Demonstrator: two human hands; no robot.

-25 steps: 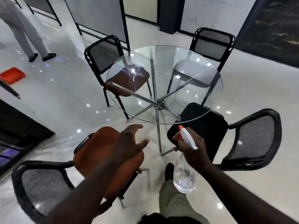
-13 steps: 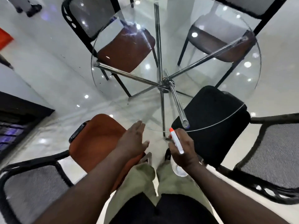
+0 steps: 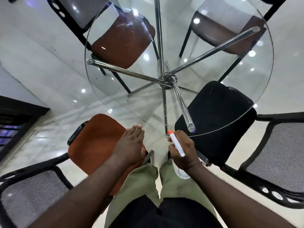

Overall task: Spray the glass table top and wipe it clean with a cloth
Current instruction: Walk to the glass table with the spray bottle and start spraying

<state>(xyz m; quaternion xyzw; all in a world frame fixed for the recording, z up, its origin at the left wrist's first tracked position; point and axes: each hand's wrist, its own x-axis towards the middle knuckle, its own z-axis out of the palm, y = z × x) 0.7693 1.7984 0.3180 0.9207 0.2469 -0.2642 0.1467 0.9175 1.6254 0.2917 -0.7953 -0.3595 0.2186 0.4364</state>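
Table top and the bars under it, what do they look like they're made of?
Table top: clear glass, glossy; the chairs and floor show straight through it, and light spots glint on it. Bars: round metal tube, probably chromed or polished steel, given the mirror-bright reflections along them.

Spray bottle (image 3: 177, 145) seemingly nearer table top (image 3: 131, 102)

Approach to table (image 3: 134, 99): from the near rim, via the gap between orange chair (image 3: 97, 142) (left) and black chair (image 3: 218, 116) (right). Left hand (image 3: 131, 145) is over the orange seat's inner edge, right hand (image 3: 182, 150) in the gap. Black seat partly under the glass edge. Far-left chair (image 3: 121, 41) and far-right chair (image 3: 218, 35) sit beneath the far side. Chrome struts (image 3: 128, 71) run under the glass. Left mesh back (image 3: 32, 191) and right mesh back (image 3: 276, 153) hem the flanks.
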